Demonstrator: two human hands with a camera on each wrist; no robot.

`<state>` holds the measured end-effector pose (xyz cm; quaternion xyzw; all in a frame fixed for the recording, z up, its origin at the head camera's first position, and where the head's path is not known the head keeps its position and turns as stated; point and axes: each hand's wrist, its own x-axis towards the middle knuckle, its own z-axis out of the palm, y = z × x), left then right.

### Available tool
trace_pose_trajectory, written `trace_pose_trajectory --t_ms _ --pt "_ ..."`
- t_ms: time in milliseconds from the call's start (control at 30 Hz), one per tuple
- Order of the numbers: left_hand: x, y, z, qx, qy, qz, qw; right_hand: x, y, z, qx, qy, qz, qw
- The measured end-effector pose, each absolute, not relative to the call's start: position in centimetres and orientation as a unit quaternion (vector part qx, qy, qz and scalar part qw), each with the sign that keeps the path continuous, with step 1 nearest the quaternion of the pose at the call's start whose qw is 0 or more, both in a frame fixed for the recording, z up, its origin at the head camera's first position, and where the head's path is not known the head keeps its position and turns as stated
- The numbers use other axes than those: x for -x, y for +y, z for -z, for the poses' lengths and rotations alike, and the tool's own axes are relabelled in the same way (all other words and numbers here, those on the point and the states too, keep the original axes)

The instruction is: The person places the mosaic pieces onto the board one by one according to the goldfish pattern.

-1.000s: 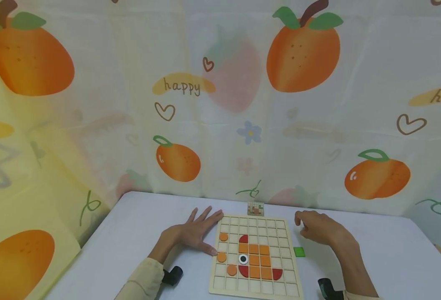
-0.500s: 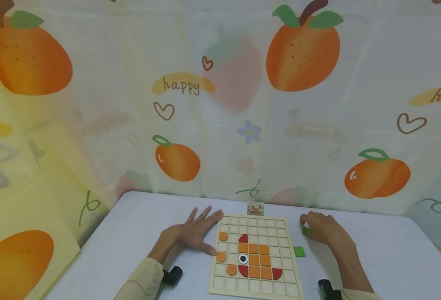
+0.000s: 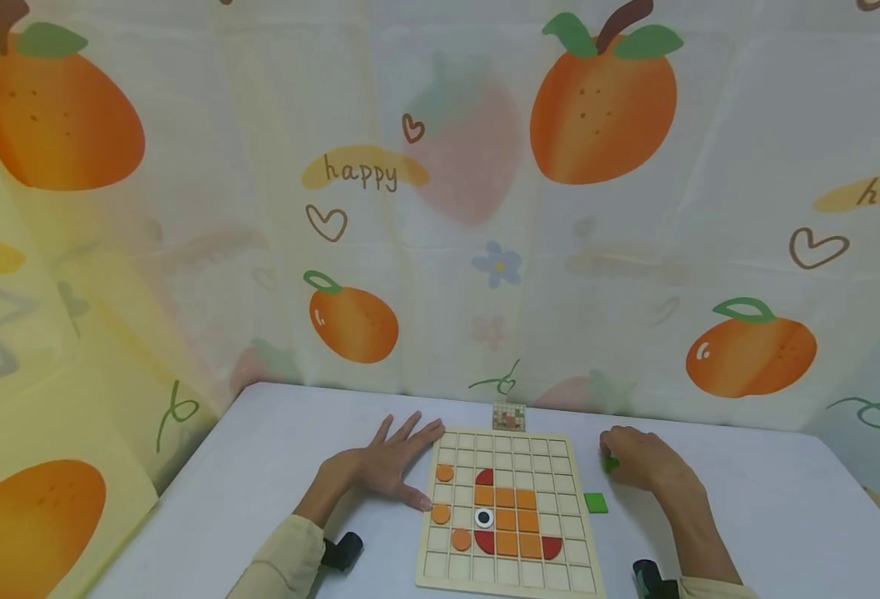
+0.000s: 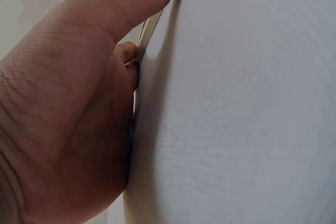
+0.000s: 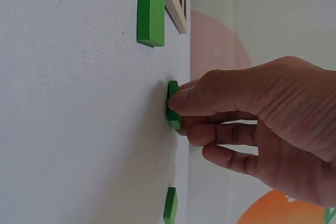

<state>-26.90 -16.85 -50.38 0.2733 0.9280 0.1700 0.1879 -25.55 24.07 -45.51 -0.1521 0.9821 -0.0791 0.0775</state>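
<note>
A square wooden grid board lies on the white table. On it sit orange squares, red rounded pieces, orange discs and an eye piece. My left hand rests spread at the board's left side, thumb and index fingertip right at its edge. To the right of the board, my right hand pinches a green tile between thumb and fingers, close to the tabletop. A second green tile lies beside the board's right edge.
Another green tile shows on the table in the right wrist view, hidden behind the hand in the head view. A small patterned card lies behind the board's far edge. A fruit-printed curtain hangs behind the table.
My right hand has shifted slightly right, and its fingers have come down and taken hold of a green tile. The left hand stays at the board's edge.
</note>
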Motion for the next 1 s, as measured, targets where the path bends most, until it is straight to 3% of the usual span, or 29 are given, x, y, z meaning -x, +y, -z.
trace_pose_trajectory --t_ms 433,800,1000 --pt "26.8 -16.8 50.3 -0.269 0.929 -0.172 0.185 25.2 23.2 44.3 0.214 0.968 0.123 0.052" --pt "26.9 -16.9 50.2 -0.277 0.927 -0.17 0.184 24.9 20.9 43.5 0.328 0.937 0.116 -0.043" --pt "26.8 -16.9 50.2 -0.276 0.927 -0.173 0.187 25.0 19.3 44.2 0.351 0.93 0.105 -0.037"
